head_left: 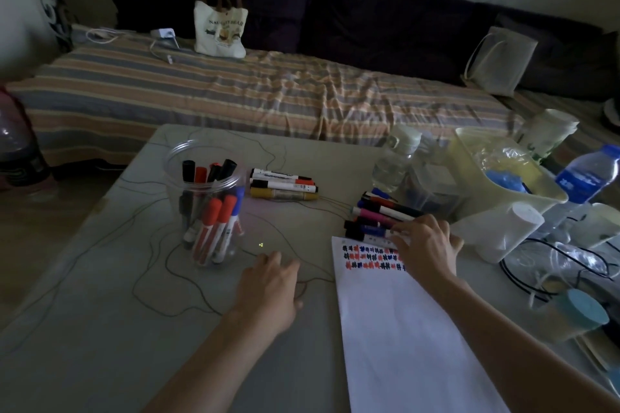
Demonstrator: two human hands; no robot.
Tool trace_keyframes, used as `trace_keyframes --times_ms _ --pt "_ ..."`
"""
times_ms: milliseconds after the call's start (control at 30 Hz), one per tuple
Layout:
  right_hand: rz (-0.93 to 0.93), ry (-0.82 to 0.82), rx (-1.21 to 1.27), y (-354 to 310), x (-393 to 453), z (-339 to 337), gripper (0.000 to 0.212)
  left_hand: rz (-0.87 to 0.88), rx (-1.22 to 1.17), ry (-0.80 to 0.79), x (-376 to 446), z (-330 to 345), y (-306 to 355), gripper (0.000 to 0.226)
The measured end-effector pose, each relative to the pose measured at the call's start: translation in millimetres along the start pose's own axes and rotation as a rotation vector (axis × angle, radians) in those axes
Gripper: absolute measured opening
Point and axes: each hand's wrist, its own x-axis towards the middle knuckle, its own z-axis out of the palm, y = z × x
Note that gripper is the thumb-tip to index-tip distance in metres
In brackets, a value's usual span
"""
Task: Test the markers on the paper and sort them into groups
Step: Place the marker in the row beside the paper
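A white sheet of paper (pixel 402 329) lies on the table at the right, with rows of red, blue and black test marks along its top. Just beyond its top edge lies a pile of markers (pixel 379 214). My right hand (pixel 426 248) rests on the near end of that pile, fingers touching the markers; whether it grips one I cannot tell. A second group of markers (pixel 285 184) lies at the table's middle back. A clear plastic jar (pixel 208 201) holds several red, blue and black markers. My left hand (pixel 268 285) lies flat on the table, holding nothing.
Clear water bottles (pixel 396 161), a cream bin (pixel 496 178), a white roll (pixel 510 228), a blue-labelled bottle (pixel 587 178) and black cables (pixel 553 275) crowd the table's right side. A striped bed (pixel 235 87) with a tote bag (pixel 219 27) lies behind.
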Motion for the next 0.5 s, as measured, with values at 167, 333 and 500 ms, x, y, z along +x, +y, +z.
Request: trace_keyframes --times_ms 167,333,500 --pt "-0.151 0.041 0.065 -32 6 6 0.038 0.028 0.003 -0.004 1 0 -16 0.057" --pt "-0.485 -0.016 0.109 -106 19 24 0.046 0.100 0.012 0.004 4 0 -28 0.059" --pt "-0.526 -0.094 0.022 -163 36 44 0.054 0.116 -0.025 0.050 3 3 -29 0.059"
